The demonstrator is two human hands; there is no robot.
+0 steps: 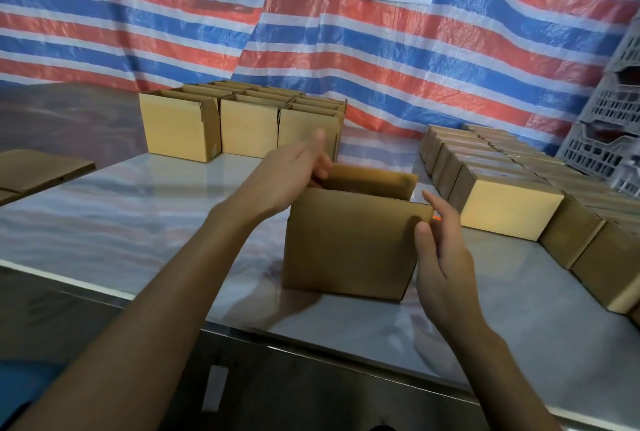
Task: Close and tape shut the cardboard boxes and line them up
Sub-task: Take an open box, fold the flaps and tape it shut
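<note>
Box | top open, long axis left-right, between my hands | left hand: fingers touch far-left rim, thumb free | right hand: pinches right edge

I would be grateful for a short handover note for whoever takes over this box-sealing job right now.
Left hand: on the far-left top flap of the centre box; its grip is too blurred to tell.
Right hand: pinches the box's right front corner.
Done: closed boxes lined up in rows on the right.
Left: fold and tape the centre box, then the open boxes at the back left. No tape in view.
</note>
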